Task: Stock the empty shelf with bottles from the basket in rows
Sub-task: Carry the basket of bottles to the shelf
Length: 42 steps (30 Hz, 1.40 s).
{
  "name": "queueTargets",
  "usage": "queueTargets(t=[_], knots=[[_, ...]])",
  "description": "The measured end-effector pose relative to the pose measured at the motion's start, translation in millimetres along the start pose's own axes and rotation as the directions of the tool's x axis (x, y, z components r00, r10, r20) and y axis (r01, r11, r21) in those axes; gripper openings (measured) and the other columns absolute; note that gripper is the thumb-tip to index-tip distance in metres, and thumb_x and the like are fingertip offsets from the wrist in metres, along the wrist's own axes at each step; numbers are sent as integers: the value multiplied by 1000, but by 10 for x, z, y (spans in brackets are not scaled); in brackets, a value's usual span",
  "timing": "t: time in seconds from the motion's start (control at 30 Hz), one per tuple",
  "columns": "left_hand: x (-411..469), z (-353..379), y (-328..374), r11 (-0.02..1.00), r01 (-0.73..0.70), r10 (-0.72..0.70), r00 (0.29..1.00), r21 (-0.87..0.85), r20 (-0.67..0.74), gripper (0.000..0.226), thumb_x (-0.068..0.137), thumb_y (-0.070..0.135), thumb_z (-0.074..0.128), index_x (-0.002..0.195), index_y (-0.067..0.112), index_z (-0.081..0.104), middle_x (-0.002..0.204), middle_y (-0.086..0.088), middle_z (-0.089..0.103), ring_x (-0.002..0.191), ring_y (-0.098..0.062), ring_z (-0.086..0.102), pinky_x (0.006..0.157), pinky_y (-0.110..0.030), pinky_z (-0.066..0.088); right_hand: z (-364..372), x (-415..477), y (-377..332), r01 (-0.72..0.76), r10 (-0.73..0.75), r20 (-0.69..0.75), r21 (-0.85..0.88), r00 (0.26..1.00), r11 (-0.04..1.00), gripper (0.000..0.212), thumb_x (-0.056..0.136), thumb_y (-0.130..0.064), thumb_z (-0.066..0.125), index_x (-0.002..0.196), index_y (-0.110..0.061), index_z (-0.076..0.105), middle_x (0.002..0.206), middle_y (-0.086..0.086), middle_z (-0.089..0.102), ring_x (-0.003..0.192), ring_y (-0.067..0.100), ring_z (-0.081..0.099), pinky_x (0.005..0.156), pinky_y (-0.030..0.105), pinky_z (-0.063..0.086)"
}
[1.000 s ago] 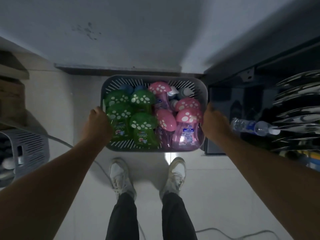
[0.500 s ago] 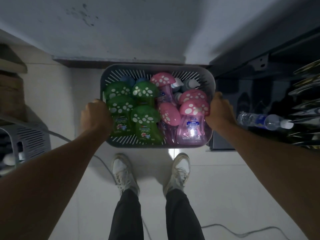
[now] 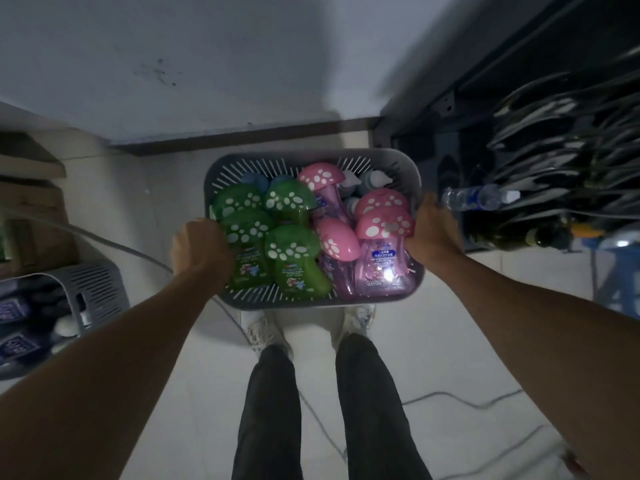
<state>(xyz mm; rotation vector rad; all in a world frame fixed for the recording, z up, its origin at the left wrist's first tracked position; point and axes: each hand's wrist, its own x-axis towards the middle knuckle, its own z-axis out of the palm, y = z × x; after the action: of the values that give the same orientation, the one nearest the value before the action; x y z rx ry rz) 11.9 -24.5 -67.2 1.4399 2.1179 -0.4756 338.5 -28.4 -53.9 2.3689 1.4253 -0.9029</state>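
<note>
A grey slotted basket [image 3: 311, 161] hangs in front of me above my feet, carried between both hands. My left hand [image 3: 201, 247] is shut on its left rim and my right hand [image 3: 434, 230] on its right rim. Inside lie several green mushroom-capped bottles [image 3: 291, 258] on the left and several pink ones [image 3: 381, 251] on the right, with blue and white bottles partly hidden behind them. A dark shelf unit [image 3: 433, 109] stands at the right.
A clear water bottle [image 3: 478, 197] lies on the shelf beside rows of dark stacked items [image 3: 554, 140]. A second grey basket [image 3: 86, 292] and cardboard boxes [image 3: 31, 216] sit at the left. Cables [image 3: 450, 396] trail over the white floor. A blue stool [image 3: 620, 265] is at far right.
The basket has risen off the floor and come toward me, held by both hands. The view has swung so the shelf at right shows more.
</note>
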Motion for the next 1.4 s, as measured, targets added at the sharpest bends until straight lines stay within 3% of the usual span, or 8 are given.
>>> queueTargets(t=[0.13, 0.37, 0.63, 0.83, 1.03, 1.17, 1.27, 1.4], knots=[[-467, -315, 50, 996, -77, 76, 997, 51, 32, 21, 89, 14, 70, 99, -3, 64, 92, -19, 67, 78, -35, 66, 58, -36, 47, -290, -538, 185, -57, 58, -25, 47, 998, 997, 56, 86, -9, 72, 132, -4, 39, 124, 25, 59, 111, 46, 60, 94, 51, 53], [-1338, -885, 181, 951, -280, 273, 960, 130, 68, 28, 84, 14, 70, 105, -4, 67, 104, -23, 68, 94, -42, 68, 74, -45, 59, -748, -1598, 592, -160, 178, -96, 174, 979, 972, 46, 89, -11, 66, 129, -6, 43, 121, 23, 61, 110, 43, 60, 90, 46, 51], [-2180, -1183, 648, 824, -490, 492, 868, 286, 70, 11, 84, 12, 64, 86, 2, 58, 88, -15, 62, 79, -34, 63, 62, -36, 46, -865, -2647, 1443, -217, 272, -169, 286, 948, 933, 42, 87, -12, 67, 123, -3, 47, 110, 24, 64, 100, 46, 63, 82, 47, 51], [-3016, -1000, 1317, 755, -506, 540, 840, 417, 41, 32, 85, 15, 69, 110, -3, 65, 109, -22, 66, 101, -43, 65, 80, -43, 55, -926, -3124, 2365, -284, 360, -168, 357, 918, 890, 39, 88, -12, 64, 121, -2, 47, 110, 23, 64, 100, 44, 63, 79, 44, 50], [-3745, -565, 2146, 700, -499, 561, 827, 511, 39, 27, 85, 25, 72, 103, 4, 70, 83, -10, 59, 76, -28, 58, 72, -35, 52, -1039, -3466, 3504, -355, 429, -117, 395, 896, 848, 43, 89, -15, 67, 124, -3, 45, 112, 19, 64, 100, 41, 64, 79, 43, 51], [-4227, -352, 2839, 639, -561, 614, 784, 526, 91, 25, 87, 21, 71, 106, 5, 68, 100, -14, 68, 82, -29, 62, 64, -34, 44, -1190, -3641, 4240, -430, 510, -99, 416, 854, 801, 38, 92, -17, 64, 122, -2, 46, 112, 22, 64, 100, 42, 64, 79, 44, 51], [-4481, -195, 3379, 555, -635, 677, 720, 537, 152, 22, 87, 19, 70, 104, 4, 69, 94, -11, 65, 80, -28, 61, 64, -33, 45, -1286, -3740, 4711, -504, 587, -74, 435, 806, 747, 40, 92, -15, 65, 124, -1, 46, 114, 23, 64, 101, 42, 63, 81, 44, 51], [-4755, 11, 4110, 491, -694, 716, 666, 526, 210, 23, 88, 16, 67, 107, 4, 67, 106, -13, 68, 96, -32, 67, 68, -34, 47, -1412, -3784, 5278, -575, 677, -59, 479, 733, 664, 37, 93, -14, 62, 123, 0, 46, 113, 23, 64, 102, 43, 63, 77, 41, 47]])
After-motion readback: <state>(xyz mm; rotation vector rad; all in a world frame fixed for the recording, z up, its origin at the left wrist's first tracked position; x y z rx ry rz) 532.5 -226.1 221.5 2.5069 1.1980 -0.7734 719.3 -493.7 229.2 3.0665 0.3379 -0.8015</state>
